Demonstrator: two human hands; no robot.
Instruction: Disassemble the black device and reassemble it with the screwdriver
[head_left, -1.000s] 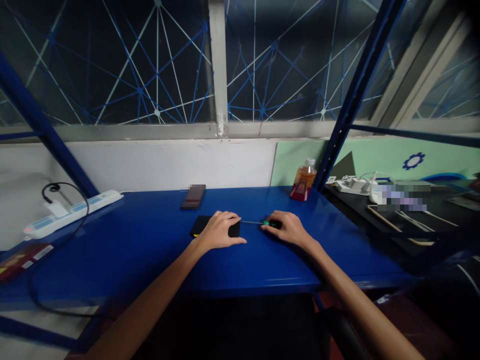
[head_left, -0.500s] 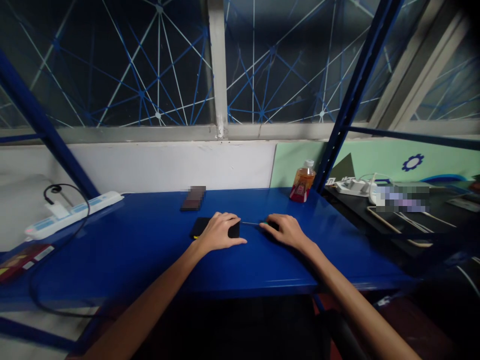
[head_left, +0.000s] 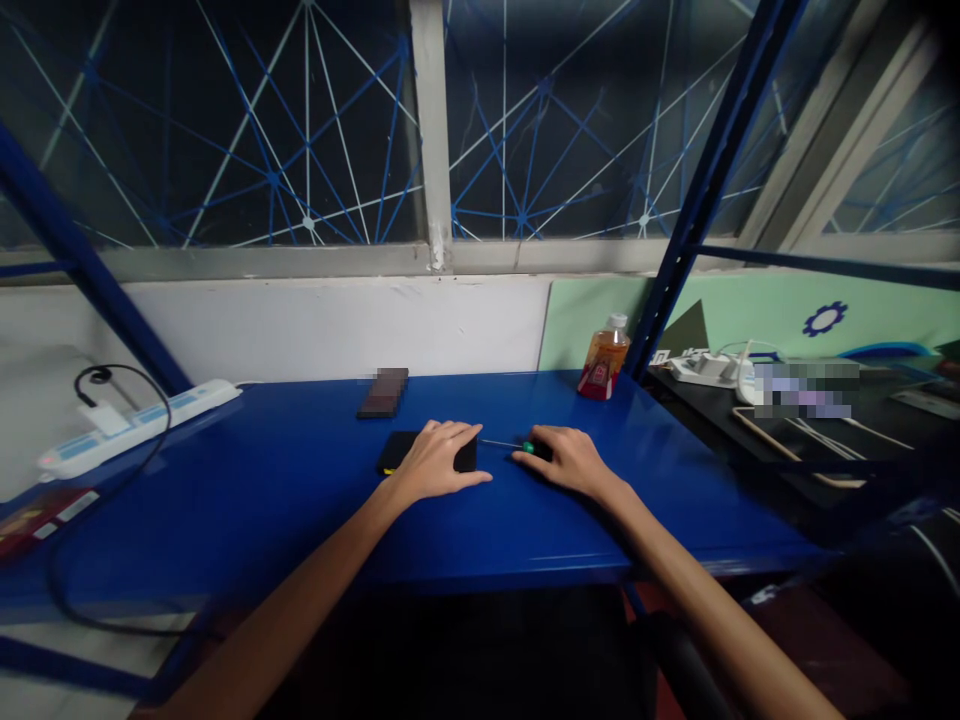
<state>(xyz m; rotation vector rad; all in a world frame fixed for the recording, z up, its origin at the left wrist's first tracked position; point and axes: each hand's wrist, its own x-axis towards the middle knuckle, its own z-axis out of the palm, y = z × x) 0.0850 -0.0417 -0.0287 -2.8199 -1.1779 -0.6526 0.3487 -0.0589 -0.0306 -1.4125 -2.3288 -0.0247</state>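
Your right hand (head_left: 564, 458) grips the screwdriver (head_left: 528, 448), likely light and stiff, best held by its green handle (head_left: 529, 449), and your left hand (head_left: 437, 457) lies spread over the black box (head_left: 466, 458).

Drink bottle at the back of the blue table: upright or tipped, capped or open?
Upright and capped: the bottle stands on its base on the blue table, white cap on top.

Dim, faint glare on blue desk (head_left: 465, 535), blurred edges
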